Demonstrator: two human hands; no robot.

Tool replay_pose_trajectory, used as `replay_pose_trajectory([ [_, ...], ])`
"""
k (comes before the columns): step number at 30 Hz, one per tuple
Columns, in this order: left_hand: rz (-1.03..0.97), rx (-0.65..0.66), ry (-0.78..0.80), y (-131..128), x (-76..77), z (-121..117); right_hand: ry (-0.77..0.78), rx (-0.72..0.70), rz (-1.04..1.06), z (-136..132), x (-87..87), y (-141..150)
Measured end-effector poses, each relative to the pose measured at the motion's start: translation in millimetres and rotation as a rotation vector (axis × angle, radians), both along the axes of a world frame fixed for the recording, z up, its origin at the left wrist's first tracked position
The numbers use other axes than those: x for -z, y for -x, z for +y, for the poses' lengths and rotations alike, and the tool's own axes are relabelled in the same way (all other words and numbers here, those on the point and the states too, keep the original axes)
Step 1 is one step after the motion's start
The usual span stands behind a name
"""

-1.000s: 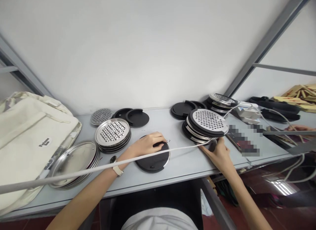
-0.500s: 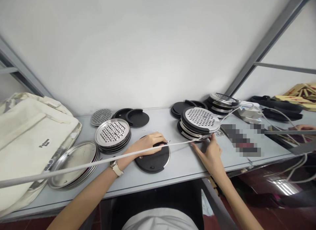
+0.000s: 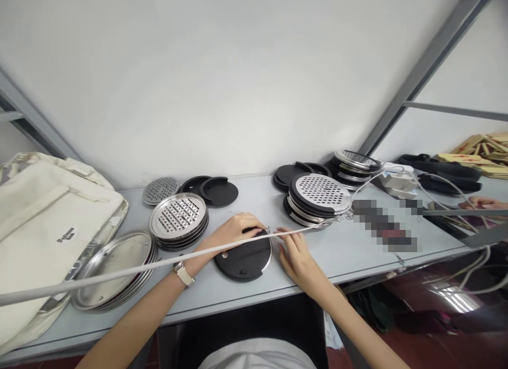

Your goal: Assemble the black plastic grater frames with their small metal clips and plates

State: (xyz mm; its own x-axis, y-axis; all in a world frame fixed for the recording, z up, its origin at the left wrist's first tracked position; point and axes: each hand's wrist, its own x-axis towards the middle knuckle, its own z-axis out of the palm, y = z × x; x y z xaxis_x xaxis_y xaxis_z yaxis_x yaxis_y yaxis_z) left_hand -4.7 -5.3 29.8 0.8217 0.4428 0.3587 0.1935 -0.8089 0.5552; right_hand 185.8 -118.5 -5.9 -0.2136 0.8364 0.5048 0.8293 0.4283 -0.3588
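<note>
A black disc point(image 3: 246, 257) with a bare steel rim along its right edge lies flat on the table. My left hand point(image 3: 241, 229) is closed on its far edge, thumb and fingers by a small metal ring point(image 3: 267, 230). My right hand point(image 3: 297, 258) is just right of the disc, its fingers stretched toward that ring and apart from the stack behind. That stack point(image 3: 322, 192) of round graters with black rims stands beyond my right hand. Left of my left hand is another stack of steel grater plates point(image 3: 178, 217). A white cable crosses in front of my fingers.
Plain steel discs point(image 3: 113, 271) are stacked at the left, beside a cream cloth bag point(image 3: 43, 226). Black covers point(image 3: 219, 191) and more graters point(image 3: 352, 165) sit along the wall. A white cable point(image 3: 138, 271) runs across the view. Another person's hand point(image 3: 482, 203) shows at far right.
My right hand has let go of the grater stack and come left to the disc's edge. Earlier it slid that stack slightly left. My left hand has stayed on the disc.
</note>
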Motion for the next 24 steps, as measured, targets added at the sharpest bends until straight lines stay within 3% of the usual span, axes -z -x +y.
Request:
replay_pose_trajectory([
  [3, -0.012, -0.016, 0.004, 0, 2.8, 3, -0.031, -0.061, -0.06, 19, -4.7, 5],
  [7, -0.003, -0.026, -0.001, 1, 2.8, 4, 0.053, -0.028, -0.071, 35, -6.4, 9],
  [15, 0.003, -0.064, 0.008, 0, 8.1, 6, 0.078, 0.036, 0.028, 34, -4.1, 3],
  [24, 0.006, -0.053, 0.026, 0, 3.1, 5, 0.1, 0.009, 0.109, 36, -1.7, 2],
])
